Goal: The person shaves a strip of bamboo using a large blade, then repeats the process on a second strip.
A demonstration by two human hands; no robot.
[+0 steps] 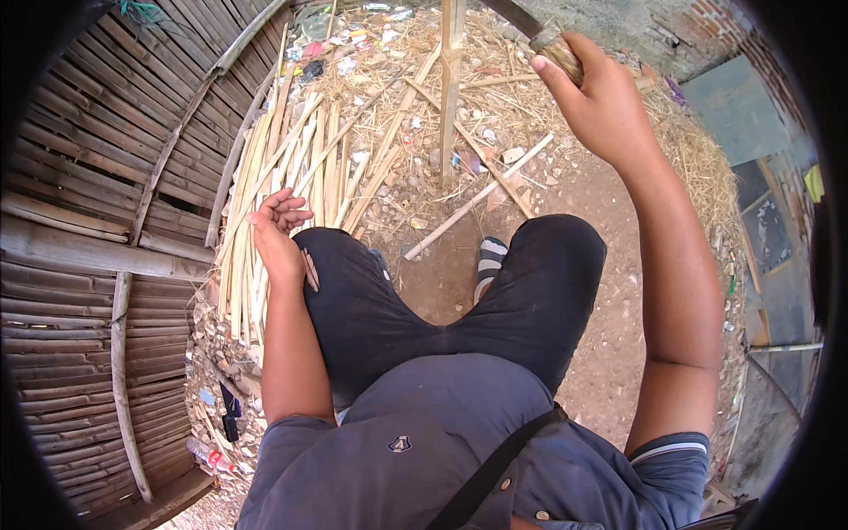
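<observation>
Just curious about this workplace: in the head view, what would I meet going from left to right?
Woven bamboo wall → pile of pale split bamboo strips → empty left hand → upright bamboo pole → right hand gripping a wooden-handled blade.

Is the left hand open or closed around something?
Open and empty: the left hand rests on the knee, its fingers loosely curled around nothing.

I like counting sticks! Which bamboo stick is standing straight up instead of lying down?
The pale upright bamboo pole, ahead of the knees. The split bamboo strips near the left hand all lie on the ground.
</observation>
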